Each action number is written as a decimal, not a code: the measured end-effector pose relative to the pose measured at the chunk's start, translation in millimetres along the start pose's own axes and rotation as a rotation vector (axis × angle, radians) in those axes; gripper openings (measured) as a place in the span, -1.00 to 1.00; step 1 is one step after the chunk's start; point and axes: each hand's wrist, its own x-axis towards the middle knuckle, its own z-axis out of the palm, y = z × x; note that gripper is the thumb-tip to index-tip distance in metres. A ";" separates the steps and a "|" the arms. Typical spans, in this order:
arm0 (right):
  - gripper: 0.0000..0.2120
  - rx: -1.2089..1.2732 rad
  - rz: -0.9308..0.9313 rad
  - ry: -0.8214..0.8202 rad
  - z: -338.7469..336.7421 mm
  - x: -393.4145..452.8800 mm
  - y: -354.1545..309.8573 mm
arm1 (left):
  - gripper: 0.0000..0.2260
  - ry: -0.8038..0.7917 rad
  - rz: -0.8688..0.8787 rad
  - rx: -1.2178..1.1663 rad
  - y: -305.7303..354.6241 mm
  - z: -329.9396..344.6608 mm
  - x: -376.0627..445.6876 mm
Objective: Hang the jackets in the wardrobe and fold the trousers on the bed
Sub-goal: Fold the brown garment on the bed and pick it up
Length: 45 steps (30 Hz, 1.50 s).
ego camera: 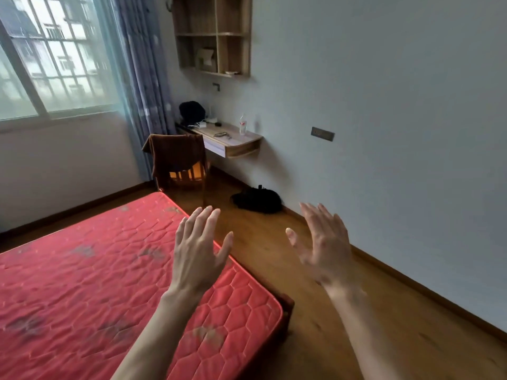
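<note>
Nothing hung or folded yet: left hand (pixel 198 252) and right hand (pixel 323 244) spread flat, empty, near bed (pixel 82 283); brown garment (pixel 175 156) draped on far chair

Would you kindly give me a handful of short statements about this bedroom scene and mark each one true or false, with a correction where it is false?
1. Both hands are open and hold nothing. True: the left hand and right hand have straight, spread fingers.
2. A brown garment hangs over the back of the chair. True.
3. Folded trousers lie on the red mattress. False: no clothing shows on the visible part of it.
4. The plastic bottle stands on the floor. False: it stands upright on the wall-mounted desk.
5. A dark heap lies on the floor by the wall. True.
</note>
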 end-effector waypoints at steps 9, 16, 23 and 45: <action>-0.35 0.007 0.019 -0.004 31.7 82.8 84.0 | -0.44 -0.005 0.010 -0.021 40.6 93.6 83.7; -0.35 0.006 0.001 -0.008 73.6 177.8 150.0 | -0.45 0.036 0.016 -0.054 45.7 180.2 178.5; -0.32 0.022 0.025 -0.014 110.0 280.2 209.4 | -0.46 0.076 0.033 -0.066 44.7 250.1 285.6; -0.33 0.284 -0.220 -0.158 299.9 578.6 362.7 | -0.43 0.120 -0.254 0.206 14.7 452.9 520.0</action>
